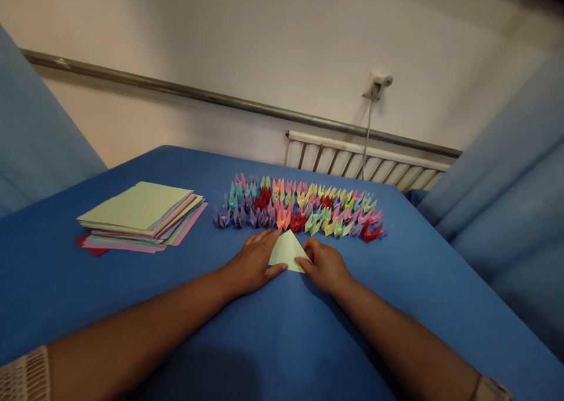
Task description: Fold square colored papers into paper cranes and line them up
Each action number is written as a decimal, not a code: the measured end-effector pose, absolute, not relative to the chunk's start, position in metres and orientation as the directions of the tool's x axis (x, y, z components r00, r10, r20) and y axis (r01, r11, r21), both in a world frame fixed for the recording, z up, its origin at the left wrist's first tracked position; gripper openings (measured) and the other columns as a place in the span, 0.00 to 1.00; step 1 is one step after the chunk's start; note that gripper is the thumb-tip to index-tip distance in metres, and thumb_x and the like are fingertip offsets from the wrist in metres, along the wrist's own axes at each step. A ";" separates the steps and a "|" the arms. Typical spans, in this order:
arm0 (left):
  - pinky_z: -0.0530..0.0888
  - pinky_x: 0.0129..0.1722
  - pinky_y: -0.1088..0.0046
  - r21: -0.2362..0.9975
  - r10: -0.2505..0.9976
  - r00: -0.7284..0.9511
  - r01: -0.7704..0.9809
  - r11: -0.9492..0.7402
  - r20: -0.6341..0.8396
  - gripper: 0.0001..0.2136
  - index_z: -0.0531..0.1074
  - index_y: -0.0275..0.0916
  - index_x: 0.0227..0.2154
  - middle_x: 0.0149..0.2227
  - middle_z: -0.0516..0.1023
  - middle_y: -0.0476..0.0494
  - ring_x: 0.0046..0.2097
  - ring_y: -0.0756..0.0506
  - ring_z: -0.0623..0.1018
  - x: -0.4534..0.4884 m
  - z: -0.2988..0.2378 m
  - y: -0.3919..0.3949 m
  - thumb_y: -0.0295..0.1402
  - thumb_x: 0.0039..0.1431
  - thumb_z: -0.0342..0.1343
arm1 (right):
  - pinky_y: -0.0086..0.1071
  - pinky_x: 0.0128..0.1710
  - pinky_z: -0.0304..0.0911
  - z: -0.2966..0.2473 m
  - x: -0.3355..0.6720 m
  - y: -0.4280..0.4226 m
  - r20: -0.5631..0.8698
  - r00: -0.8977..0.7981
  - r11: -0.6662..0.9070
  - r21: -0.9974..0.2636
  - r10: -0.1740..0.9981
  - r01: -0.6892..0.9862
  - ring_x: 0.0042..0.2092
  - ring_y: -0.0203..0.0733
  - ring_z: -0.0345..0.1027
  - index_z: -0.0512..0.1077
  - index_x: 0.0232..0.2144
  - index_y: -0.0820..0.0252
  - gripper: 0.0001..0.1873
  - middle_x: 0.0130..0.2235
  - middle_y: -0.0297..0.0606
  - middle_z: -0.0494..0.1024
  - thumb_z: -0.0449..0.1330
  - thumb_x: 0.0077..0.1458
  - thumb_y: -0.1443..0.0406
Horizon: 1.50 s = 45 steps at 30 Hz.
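Observation:
A pale yellow-green sheet of paper, folded into a triangle with its peak pointing away from me, lies on the blue-covered table. My left hand holds its left side, fingers along the slanted edge and thumb on the lower edge. At the right corner, my right hand pinches the paper between thumb and curled fingers. Just beyond the peak stand several rows of small folded paper cranes in purple, red, pink, yellow, green and teal.
To the left, a stack of coloured paper sheets has a pale yellow-green sheet on top. The blue table cover reaches toward a wall with a metal rail and a radiator. Blue curtains hang at both sides.

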<state>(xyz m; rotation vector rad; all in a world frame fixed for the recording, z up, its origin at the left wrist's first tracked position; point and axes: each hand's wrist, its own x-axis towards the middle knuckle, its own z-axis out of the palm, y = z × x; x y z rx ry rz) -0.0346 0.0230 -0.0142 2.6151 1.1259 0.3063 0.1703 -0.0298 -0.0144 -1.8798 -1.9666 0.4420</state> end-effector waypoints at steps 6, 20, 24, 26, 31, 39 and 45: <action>0.58 0.62 0.53 0.317 0.747 0.660 0.694 -0.646 0.078 0.31 0.50 0.34 0.64 0.64 0.60 0.30 0.65 0.35 0.58 -0.034 -0.016 0.025 0.41 0.61 0.49 | 0.29 0.35 0.57 -0.016 0.174 -0.028 0.069 -0.058 0.083 -0.458 0.996 0.885 0.35 0.39 0.71 0.67 0.46 0.60 0.14 0.33 0.35 0.78 0.57 0.58 0.63; 0.69 0.49 0.64 0.255 0.604 0.787 0.563 -0.786 0.127 0.18 0.70 0.39 0.44 0.46 0.73 0.41 0.48 0.41 0.72 -0.028 0.007 0.007 0.21 0.53 0.45 | 0.34 0.38 0.62 -0.010 0.169 -0.033 0.059 -0.011 0.016 -0.087 0.998 0.996 0.41 0.47 0.72 0.67 0.44 0.63 0.16 0.45 0.48 0.73 0.49 0.54 0.76; 0.70 0.43 0.65 0.283 0.698 0.711 0.655 -0.701 0.085 0.13 0.71 0.38 0.39 0.40 0.74 0.40 0.42 0.41 0.73 -0.029 0.005 0.011 0.22 0.53 0.46 | 0.34 0.38 0.62 -0.008 0.174 -0.031 0.033 0.018 -0.016 -0.066 0.999 0.998 0.42 0.46 0.72 0.68 0.43 0.64 0.16 0.45 0.49 0.74 0.49 0.54 0.77; 0.70 0.41 0.65 0.275 0.738 0.668 0.695 -0.665 0.097 0.12 0.70 0.38 0.39 0.39 0.74 0.40 0.41 0.41 0.74 -0.030 0.004 0.015 0.25 0.55 0.45 | 0.33 0.40 0.61 -0.009 0.176 -0.030 0.042 0.018 -0.012 -0.140 0.999 0.990 0.42 0.45 0.72 0.68 0.43 0.64 0.13 0.44 0.48 0.75 0.49 0.58 0.74; 0.71 0.39 0.65 0.247 0.766 0.629 0.727 -0.640 0.135 0.10 0.69 0.39 0.42 0.42 0.73 0.41 0.40 0.42 0.75 -0.033 0.002 0.018 0.32 0.59 0.47 | 0.33 0.42 0.61 -0.015 0.174 -0.031 0.125 -0.024 0.075 -0.423 0.992 0.903 0.42 0.43 0.71 0.66 0.48 0.61 0.15 0.42 0.43 0.77 0.50 0.63 0.60; 0.66 0.55 0.57 0.344 0.767 0.599 0.687 -0.640 0.229 0.30 0.59 0.35 0.59 0.56 0.69 0.34 0.56 0.36 0.68 -0.033 -0.004 0.024 0.43 0.57 0.56 | 0.30 0.36 0.61 -0.024 0.176 -0.027 0.189 -0.159 0.244 -0.621 0.969 0.745 0.35 0.38 0.68 0.62 0.52 0.61 0.21 0.34 0.34 0.74 0.56 0.54 0.68; 0.69 0.51 0.58 0.446 0.813 0.560 0.693 -0.566 0.160 0.35 0.57 0.38 0.61 0.50 0.74 0.38 0.51 0.36 0.72 -0.033 -0.002 0.024 0.48 0.53 0.58 | 0.30 0.39 0.62 -0.022 0.177 -0.032 0.275 -0.254 0.374 -0.671 0.927 0.640 0.35 0.36 0.67 0.60 0.53 0.60 0.22 0.34 0.33 0.72 0.55 0.56 0.68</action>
